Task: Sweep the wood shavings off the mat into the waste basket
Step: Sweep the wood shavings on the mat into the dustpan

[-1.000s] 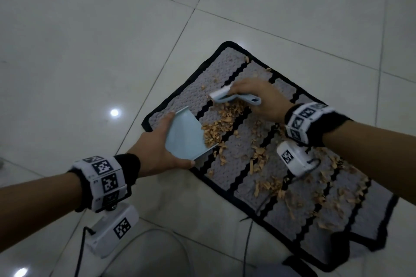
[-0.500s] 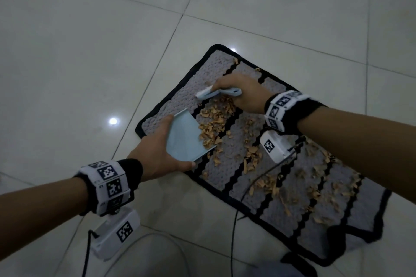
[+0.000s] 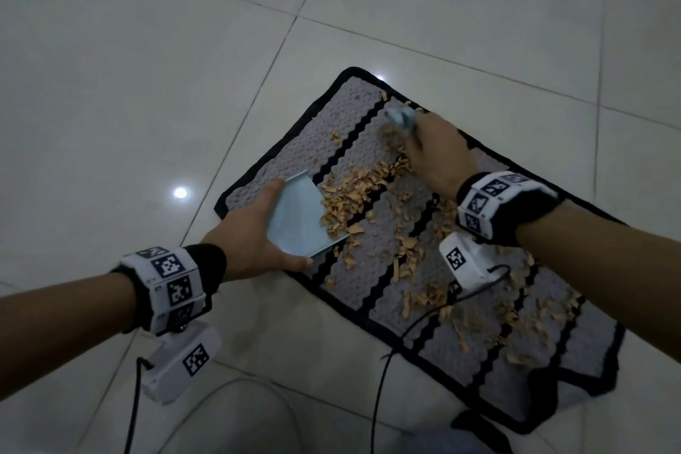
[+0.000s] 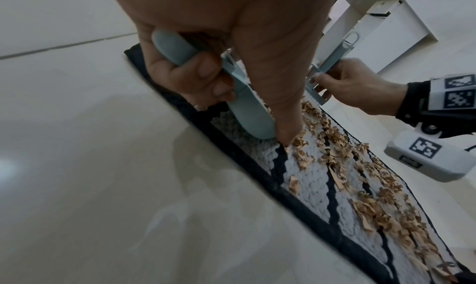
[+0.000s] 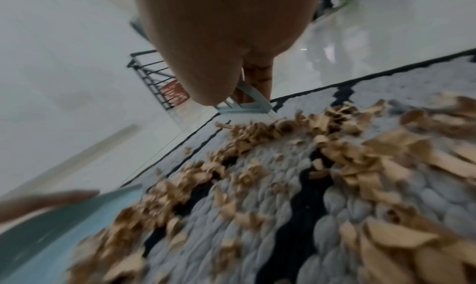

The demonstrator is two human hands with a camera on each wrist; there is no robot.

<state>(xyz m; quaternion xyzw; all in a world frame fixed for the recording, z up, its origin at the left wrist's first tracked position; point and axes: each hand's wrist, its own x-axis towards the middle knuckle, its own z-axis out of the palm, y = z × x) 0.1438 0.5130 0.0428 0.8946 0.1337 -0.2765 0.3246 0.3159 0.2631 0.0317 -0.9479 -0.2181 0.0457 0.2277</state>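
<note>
A grey mat (image 3: 398, 291) with black zigzag stripes lies on the tiled floor. Tan wood shavings (image 3: 353, 192) are strewn over it, with a heap at the lip of a light blue dustpan (image 3: 298, 221). My left hand (image 3: 250, 243) grips the dustpan by its handle (image 4: 175, 48) at the mat's left edge, tilted onto the mat. My right hand (image 3: 435, 155) holds a small light blue brush (image 3: 400, 118), blurred, near the mat's far edge, above the shavings. In the right wrist view the brush (image 5: 244, 105) has its bristles at the far end of the shavings (image 5: 283, 146).
A black wire basket (image 5: 152, 78) with something orange inside stands on the floor beyond the mat's far side. A white cabinet (image 4: 386, 23) is behind the right hand. A black cable (image 3: 376, 380) trails over the mat's near edge. Glossy floor tiles (image 3: 129, 103) surround the mat.
My right hand has carried the brush away from the dustpan to the mat's far edge. The dustpan stays put, with a bigger heap of shavings at its lip.
</note>
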